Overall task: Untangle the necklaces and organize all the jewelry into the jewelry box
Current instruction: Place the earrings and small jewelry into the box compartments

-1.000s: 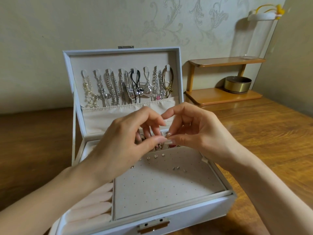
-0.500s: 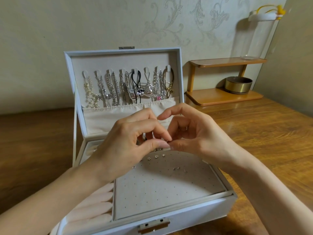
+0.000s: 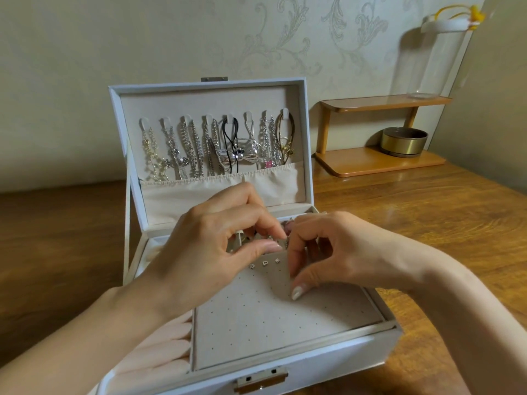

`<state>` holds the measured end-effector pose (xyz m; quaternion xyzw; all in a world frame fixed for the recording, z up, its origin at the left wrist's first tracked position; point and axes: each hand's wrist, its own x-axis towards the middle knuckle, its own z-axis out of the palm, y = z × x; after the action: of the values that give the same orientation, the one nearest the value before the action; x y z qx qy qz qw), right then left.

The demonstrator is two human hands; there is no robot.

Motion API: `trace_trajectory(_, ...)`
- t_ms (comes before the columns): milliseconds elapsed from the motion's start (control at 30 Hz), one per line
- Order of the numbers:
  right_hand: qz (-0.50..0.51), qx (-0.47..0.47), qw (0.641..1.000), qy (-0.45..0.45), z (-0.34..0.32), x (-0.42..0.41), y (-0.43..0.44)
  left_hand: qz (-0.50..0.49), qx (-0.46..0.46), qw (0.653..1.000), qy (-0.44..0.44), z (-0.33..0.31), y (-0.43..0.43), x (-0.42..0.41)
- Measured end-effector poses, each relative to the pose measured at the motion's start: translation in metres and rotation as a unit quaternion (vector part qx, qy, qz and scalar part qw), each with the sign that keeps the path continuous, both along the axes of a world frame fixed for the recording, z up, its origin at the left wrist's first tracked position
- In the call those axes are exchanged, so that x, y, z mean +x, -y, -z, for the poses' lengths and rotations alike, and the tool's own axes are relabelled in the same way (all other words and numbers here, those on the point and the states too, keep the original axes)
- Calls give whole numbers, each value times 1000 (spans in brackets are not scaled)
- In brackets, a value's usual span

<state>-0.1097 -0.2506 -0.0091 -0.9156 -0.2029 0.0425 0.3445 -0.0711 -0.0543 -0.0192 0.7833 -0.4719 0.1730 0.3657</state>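
A brown wood-grain surface [image 3: 427,223] carries everything. Directly beneath the fingers [image 3: 265,248] stands the white jewelry box [image 3: 342,357], lid raised, its base flat on the wood. Beyond the fingers and off to their right, by the wall, rests a small two-tier wooden shelf [image 3: 370,163]. It holds a gold-sided bowl [image 3: 403,143] below and a clear glass cylinder [image 3: 427,61] above.
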Motion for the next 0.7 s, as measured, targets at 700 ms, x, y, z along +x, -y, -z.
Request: trace_trajectory(700, 16, 62, 998, 6, -1, 1, 0, -21, -20, 1000, -13, 1, -5, -3)
